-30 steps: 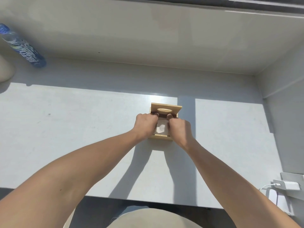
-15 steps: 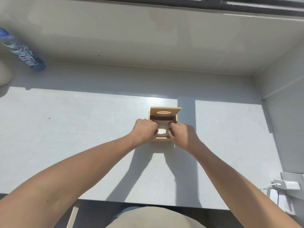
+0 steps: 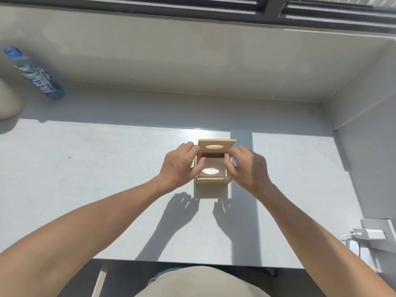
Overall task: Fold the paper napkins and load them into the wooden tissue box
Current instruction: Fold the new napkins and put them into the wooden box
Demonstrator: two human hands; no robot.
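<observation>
A small wooden tissue box (image 3: pixel 213 181) stands on the grey table (image 3: pixel 107 189) in sunlight. Its hinged lid (image 3: pixel 228 145), with an oval slot, is raised upright at the back. White napkins (image 3: pixel 211 171) lie flat inside, and a bright oval of light falls on them. My left hand (image 3: pixel 180 163) is at the box's left side, its fingertips on the lid's left edge and its thumb over the left rim. At the right side, my right hand (image 3: pixel 248 166) pinches the lid's lower right corner.
A blue-labelled plastic bottle (image 3: pixel 36 76) lies at the far left by the back wall. A beige rounded object (image 3: pixel 8 101) sits at the left edge. A white charger with cable (image 3: pixel 368 234) is plugged in at the right wall. The table's front edge runs near my lap.
Both hands have come up out of the box, where they pressed on the napkins, and now rest at the two sides of the raised lid. The napkins lie flat and uncovered.
</observation>
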